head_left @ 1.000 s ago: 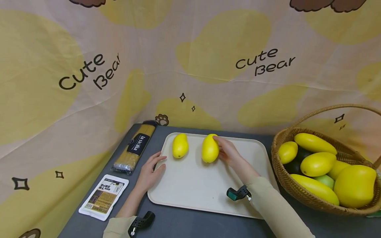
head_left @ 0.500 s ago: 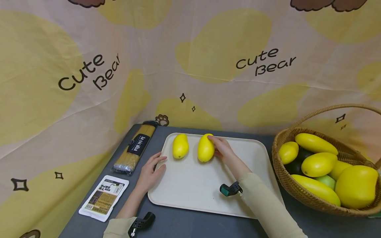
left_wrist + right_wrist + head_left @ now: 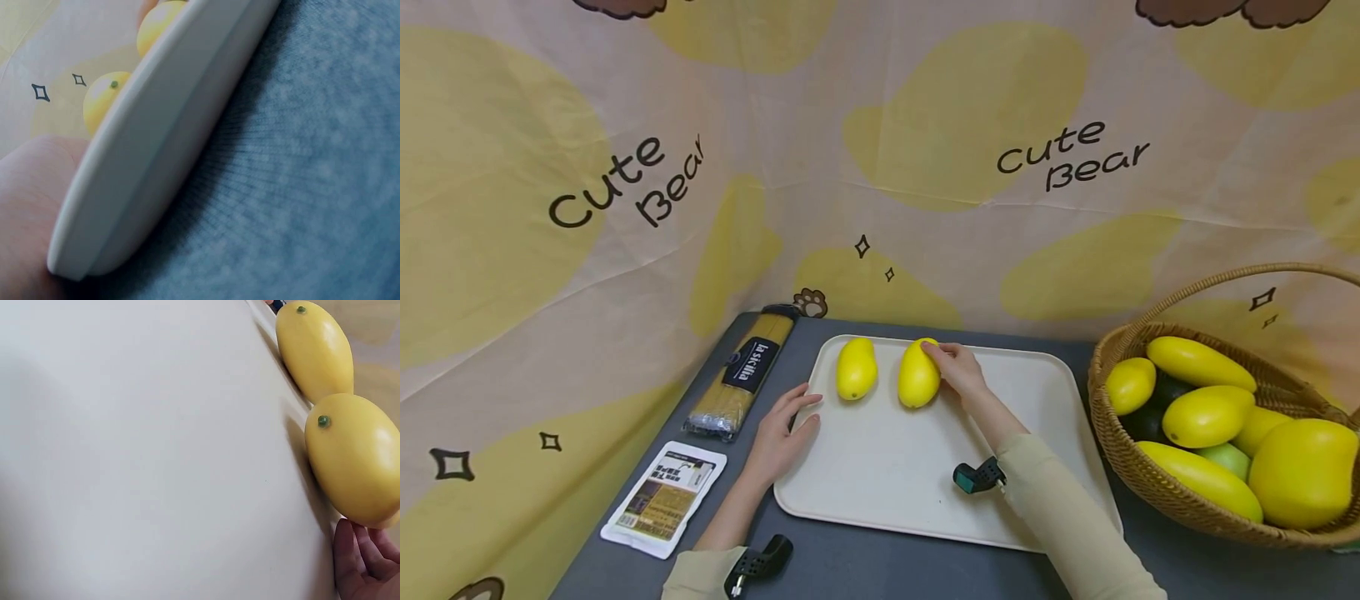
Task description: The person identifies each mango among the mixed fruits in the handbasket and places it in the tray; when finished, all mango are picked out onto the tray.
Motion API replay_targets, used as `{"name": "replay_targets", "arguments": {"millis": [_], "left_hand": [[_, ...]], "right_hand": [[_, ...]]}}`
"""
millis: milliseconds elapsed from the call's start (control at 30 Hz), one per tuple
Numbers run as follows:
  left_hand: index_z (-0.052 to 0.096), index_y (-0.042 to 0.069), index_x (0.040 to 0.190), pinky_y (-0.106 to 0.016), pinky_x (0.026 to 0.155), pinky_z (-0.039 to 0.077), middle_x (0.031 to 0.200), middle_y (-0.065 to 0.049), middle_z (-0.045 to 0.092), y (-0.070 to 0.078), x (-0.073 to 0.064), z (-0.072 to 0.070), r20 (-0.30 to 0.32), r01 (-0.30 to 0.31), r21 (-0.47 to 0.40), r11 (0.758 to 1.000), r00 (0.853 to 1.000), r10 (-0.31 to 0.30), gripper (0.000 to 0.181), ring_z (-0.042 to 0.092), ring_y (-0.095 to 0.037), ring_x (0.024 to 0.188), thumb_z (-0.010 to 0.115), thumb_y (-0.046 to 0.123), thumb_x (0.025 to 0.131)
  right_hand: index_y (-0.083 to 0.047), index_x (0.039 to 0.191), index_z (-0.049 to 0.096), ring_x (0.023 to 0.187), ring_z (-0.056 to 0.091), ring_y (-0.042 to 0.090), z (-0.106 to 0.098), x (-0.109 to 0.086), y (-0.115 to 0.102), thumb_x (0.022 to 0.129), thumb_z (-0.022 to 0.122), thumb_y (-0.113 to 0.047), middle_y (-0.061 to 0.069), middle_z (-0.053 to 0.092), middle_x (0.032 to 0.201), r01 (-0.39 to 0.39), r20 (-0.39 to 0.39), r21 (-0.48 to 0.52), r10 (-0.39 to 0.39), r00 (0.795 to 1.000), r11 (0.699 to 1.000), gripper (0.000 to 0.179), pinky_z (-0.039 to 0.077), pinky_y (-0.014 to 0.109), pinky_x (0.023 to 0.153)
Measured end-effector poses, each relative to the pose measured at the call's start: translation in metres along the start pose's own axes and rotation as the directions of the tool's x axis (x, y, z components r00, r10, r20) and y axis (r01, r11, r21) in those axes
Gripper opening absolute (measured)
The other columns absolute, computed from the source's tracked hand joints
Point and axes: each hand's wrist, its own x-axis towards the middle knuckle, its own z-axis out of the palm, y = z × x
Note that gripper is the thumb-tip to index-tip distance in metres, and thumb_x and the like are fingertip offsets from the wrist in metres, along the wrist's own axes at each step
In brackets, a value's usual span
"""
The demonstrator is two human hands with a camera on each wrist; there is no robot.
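A dark grey table carries everything, its surface matte and, close up in the left wrist view, finely textured and bluish. In the middle lies a cream tray with rounded corners and a raised rim. From the tray's centre, a clear pack of pasta with a black label lies towards ten o'clock, its length running from one o'clock to seven. Between eight and nine o'clock a flat white pouch with a brown printed panel lies at a similar slant. At three o'clock, just beside the tray, stands a woven basket with a tall arched handle
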Motion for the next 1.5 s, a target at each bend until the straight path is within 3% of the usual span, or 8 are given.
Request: {"name": "replay_targets", "arguments": {"millis": [333,500,733,1100,1300,1500], "left_hand": [[0.066,0.006,0.124,-0.052,0.111,0.031,0.146,-0.015,0.045,0.002,0.0,0.003,0.002,-0.009,-0.009,1.0,1.0,0.009,0.032,0.039,-0.035,0.137,0.065,0.009,0.091],[0.066,0.006,0.124,-0.052,0.111,0.031,0.147,-0.015,0.045,0.003,0.0,0.004,0.004,-0.006,-0.014,1.0,1.0,0.006,0.032,0.038,-0.035,0.137,0.065,0.01,0.092],[0.066,0.006,0.124,-0.052,0.111,0.031,0.146,-0.015,0.045,0.005,0.0,0.004,0.005,-0.008,-0.012,1.0,1.0,0.008,0.033,0.038,-0.035,0.137,0.065,0.01,0.092],[0.066,0.006,0.123,-0.054,0.11,0.031,0.146,-0.016,0.046,0.005,-0.001,0.005,-0.007,-0.02,-0.007,1.0,1.0,0.02,0.032,0.039,-0.036,0.136,0.065,0.009,0.091],[0.066,0.005,0.123,-0.056,0.109,0.031,0.145,-0.018,0.045,0.005,-0.002,0.003,-0.015,-0.035,0.007,0.999,0.999,0.035,0.032,0.039,-0.039,0.135,0.065,0.008,0.091],[0.066,0.005,0.123,-0.056,0.11,0.03,0.145,-0.017,0.046,0.002,-0.002,0.002,-0.026,-0.029,0.014,0.999,0.999,0.03,0.032,0.039,-0.038,0.135,0.066,0.008,0.091]], "right_hand": [[-0.003,0.135,0.052,0.111,0.052,0.029,-0.003,-0.001,0.002,0.091,0.057,-0.055,0.016,0.055,0.131,0.023,-0.041,-0.159,-0.03,0.999,0.987,0.068,0.05,0.033,0.086],[-0.004,0.134,0.054,0.109,0.053,0.029,-0.005,-0.003,0.004,0.091,0.056,-0.055,0.016,0.055,0.132,0.031,-0.043,-0.166,-0.038,0.998,0.986,0.067,0.049,0.028,0.081],[-0.005,0.135,0.053,0.1,0.055,0.026,-0.008,-0.004,0.004,0.091,0.057,-0.056,0.016,0.055,0.131,0.028,-0.035,-0.143,-0.033,0.999,0.989,0.068,0.046,0.018,0.063],[-0.007,0.134,0.055,0.091,0.055,0.022,-0.01,-0.003,0.007,0.091,0.057,-0.056,0.014,0.057,0.128,0.025,-0.026,-0.113,-0.028,0.999,0.993,0.066,0.045,0.018,0.06],[-0.005,0.136,0.052,0.081,0.052,0.018,-0.01,-0.003,0.007,0.092,0.057,-0.052,0.014,0.055,0.122,0.009,-0.018,-0.049,-0.01,1.0,0.999,0.064,0.044,0.018,0.06],[-0.003,0.137,0.047,0.056,0.043,0.01,-0.012,-0.008,0.006,0.097,0.056,-0.039,0.012,0.052,0.114,-0.035,-0.024,0.155,0.039,0.999,0.987,0.055,0.04,0.016,0.05]]}}
